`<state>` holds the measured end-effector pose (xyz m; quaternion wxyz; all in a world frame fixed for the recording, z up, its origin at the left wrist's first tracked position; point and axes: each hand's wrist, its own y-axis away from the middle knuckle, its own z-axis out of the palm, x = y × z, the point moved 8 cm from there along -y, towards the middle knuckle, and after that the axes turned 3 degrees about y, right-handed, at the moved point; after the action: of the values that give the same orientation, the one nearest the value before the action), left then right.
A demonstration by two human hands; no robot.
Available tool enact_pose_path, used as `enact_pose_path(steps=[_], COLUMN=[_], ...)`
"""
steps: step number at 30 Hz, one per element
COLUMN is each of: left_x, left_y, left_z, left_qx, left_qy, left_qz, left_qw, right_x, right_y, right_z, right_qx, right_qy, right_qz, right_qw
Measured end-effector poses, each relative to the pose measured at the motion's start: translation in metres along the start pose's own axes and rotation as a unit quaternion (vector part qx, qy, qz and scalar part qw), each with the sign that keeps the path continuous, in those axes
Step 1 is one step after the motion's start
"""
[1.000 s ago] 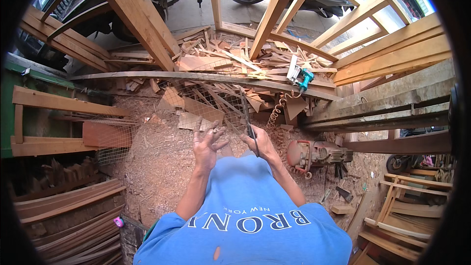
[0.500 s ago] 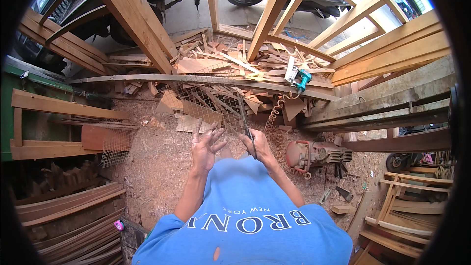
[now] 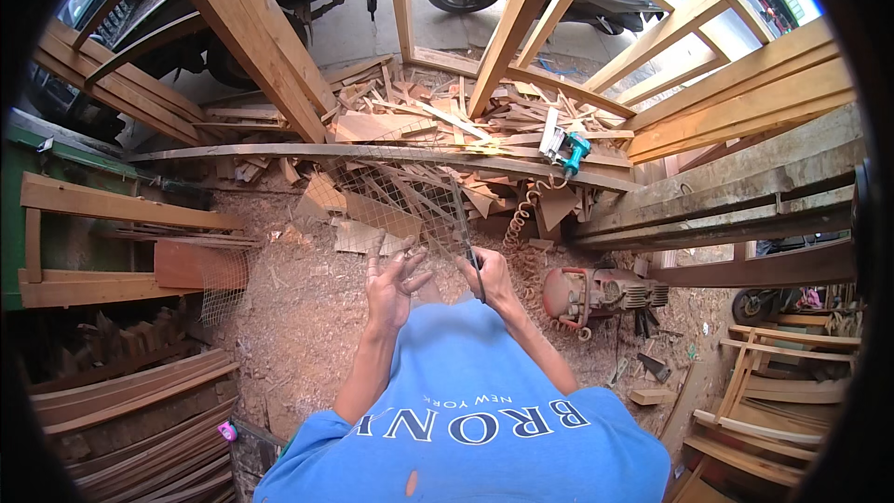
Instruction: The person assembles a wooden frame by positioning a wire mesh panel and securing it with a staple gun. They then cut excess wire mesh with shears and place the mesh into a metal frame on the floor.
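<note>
Beyond the right grip (image 3: 488,278) spreads a heap of wood scraps (image 3: 396,123); ahead and rightward lies a teal nail gun (image 3: 575,151), its coiled air hose (image 3: 523,216) trailing nearer. A red air compressor (image 3: 562,292) stands to the grip's right, stacked boards (image 3: 140,387) well left, a grey motorcycle (image 3: 605,7) far ahead.

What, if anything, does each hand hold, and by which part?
Right hand: a slim, dark object, near its lower end. Left hand: whether it grips the thin wire mesh cannot be told.
</note>
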<state>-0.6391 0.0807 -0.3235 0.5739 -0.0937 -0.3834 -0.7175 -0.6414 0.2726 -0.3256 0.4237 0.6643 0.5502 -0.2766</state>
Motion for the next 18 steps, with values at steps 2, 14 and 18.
enact_pose_path(steps=[2, 14, 18], left_x=[-0.005, -0.009, -0.013], left_y=[0.006, 0.017, 0.016], left_z=[-0.004, -0.010, -0.011], left_qx=[0.002, 0.020, 0.031], left_qy=[-0.015, -0.040, -0.027], left_qz=[-0.016, -0.022, -0.039], left_qw=[1.000, 0.999, 0.998], right_x=[0.004, 0.028, 0.023], right_y=[-0.004, -0.010, -0.009], right_z=[-0.001, 0.010, 0.005], right_qx=[-0.024, -0.060, -0.060], right_qy=[0.040, -0.039, -0.040], right_qz=[0.015, 0.046, 0.011], right_qw=[0.999, 0.996, 0.997])
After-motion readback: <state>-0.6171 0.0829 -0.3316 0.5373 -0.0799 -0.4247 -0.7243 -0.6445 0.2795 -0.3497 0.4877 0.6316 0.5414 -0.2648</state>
